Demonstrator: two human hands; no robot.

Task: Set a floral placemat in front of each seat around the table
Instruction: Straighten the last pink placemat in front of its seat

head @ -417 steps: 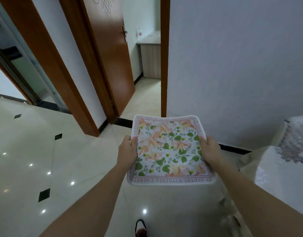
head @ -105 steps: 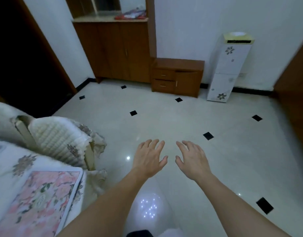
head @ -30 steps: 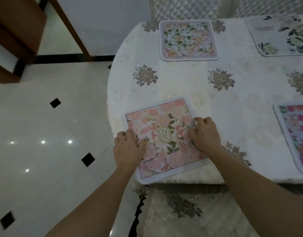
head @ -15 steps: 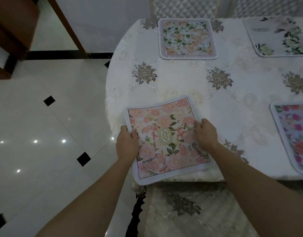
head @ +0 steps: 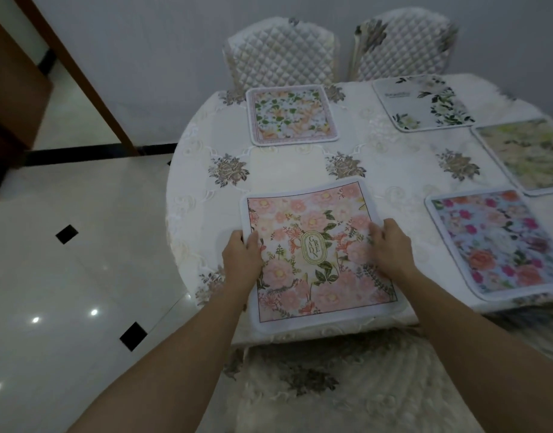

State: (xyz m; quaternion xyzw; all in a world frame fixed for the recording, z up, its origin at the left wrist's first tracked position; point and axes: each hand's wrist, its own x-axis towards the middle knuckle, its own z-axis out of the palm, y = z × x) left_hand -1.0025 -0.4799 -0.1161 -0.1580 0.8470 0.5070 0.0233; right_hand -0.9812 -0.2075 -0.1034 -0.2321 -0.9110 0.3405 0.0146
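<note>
A: Left hand (head: 241, 260) and right hand (head: 391, 249), each grip closed on a side edge of the pink placemat (head: 316, 245) at the near rim of the table (head: 177, 214), above a covered chair (head: 347, 389).

B: It seems to overhang; a tug could slide it off or ruck the lace cloth (head: 287, 164). Glossy tiled floor (head: 81, 276) beyond.

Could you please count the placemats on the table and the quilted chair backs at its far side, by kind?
Placemats: 5 (pink placemat, leafy placemat, white placemat, yellowish placemat, blue placemat)
Quilted chair backs: 2 (left chair back, right chair back)
Total: 7
</note>
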